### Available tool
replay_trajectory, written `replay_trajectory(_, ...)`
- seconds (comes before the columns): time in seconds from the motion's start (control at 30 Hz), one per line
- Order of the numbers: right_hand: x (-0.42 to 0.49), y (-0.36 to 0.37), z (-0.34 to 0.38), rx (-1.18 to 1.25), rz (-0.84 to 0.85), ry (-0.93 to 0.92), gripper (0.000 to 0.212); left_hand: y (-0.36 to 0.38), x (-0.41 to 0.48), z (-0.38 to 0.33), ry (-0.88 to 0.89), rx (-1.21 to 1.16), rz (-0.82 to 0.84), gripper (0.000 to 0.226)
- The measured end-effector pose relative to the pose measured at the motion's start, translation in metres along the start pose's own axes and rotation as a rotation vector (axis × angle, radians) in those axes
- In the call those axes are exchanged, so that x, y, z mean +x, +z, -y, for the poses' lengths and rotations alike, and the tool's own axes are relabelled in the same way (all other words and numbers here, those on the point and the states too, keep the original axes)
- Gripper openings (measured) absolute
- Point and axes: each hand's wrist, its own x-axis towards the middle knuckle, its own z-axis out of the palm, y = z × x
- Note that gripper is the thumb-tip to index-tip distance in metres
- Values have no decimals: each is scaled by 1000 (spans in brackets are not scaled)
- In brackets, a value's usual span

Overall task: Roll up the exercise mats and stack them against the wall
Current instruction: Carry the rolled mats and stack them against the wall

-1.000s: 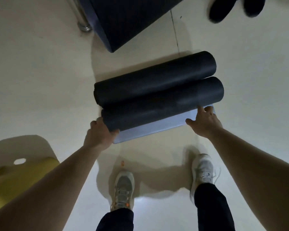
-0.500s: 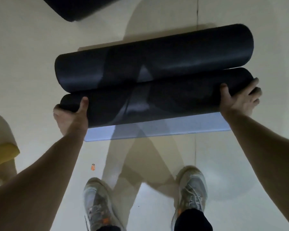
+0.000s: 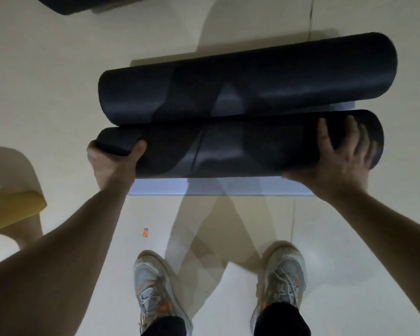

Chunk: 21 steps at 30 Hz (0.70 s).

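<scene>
Nearer black rolled mat [image 3: 228, 146] has parted from the farther black roll [image 3: 252, 81]. Left hand [image 3: 112, 161] grips its end; right hand [image 3: 337, 161] clasps its top.

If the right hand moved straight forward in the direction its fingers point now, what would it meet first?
Probably the far roll. The right hand holds the near roll, fingers pointing away across it, and the far roll lies just beyond. Height is unclear, so it might pass over.
</scene>
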Motion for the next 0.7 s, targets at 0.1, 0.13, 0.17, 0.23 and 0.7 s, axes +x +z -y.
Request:
replay_trajectory(0.1, 17, -2, 58, -231, 91, -517, 134, 1, 6, -3, 19, -28, 6, 103)
replay_trajectory(0.13, 25, -1, 79, -259, 130, -577, 132, 1, 2, 0, 22, -42, 3, 110)
replay_trajectory(0.17, 33, -2, 100, -276, 165, -602, 133, 1, -3, 6, 16, -58, -16, 114)
replay_trajectory(0.23, 43, -1, 130, -330, 232, -591, 141, 10, -26, 23, -50, -64, -82, 113)
replay_trajectory(0.7, 56, 3, 141, -419, 275, -571, 147, 94, -121, 26, -912, -878, 315, 51)
